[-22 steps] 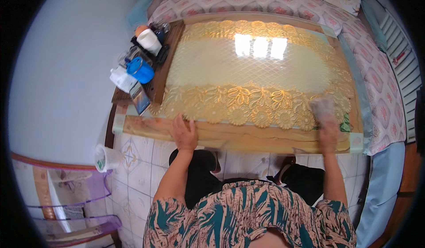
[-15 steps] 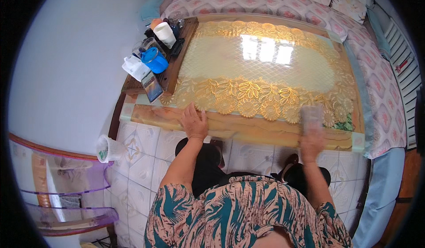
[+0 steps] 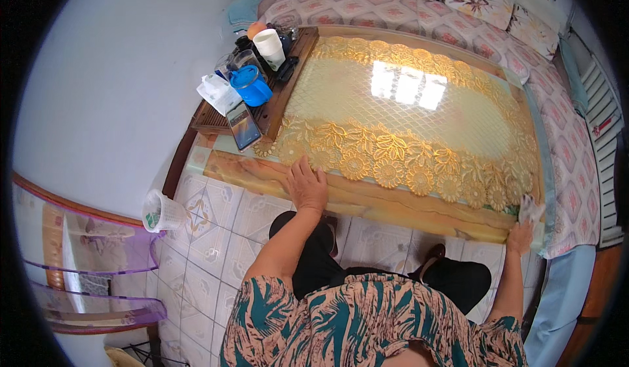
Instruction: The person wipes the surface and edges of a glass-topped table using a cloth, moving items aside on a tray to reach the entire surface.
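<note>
1. Faces a wide table (image 3: 393, 211).
2. Across its top: a gold floral cover (image 3: 393, 145).
3. At its left end: a brown tray (image 3: 280, 111).
4. Rests left hand (image 3: 308, 185), unclenched, on near edge, apart from right hand (image 3: 519, 237).
5. Grips, in the latter, pale cloth (image 3: 531, 208) at near right corner.

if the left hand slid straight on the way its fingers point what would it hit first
The left hand would likely meet the gold lace mat first, at its flowered border, though the mat's exact height is hard to judge.
</note>
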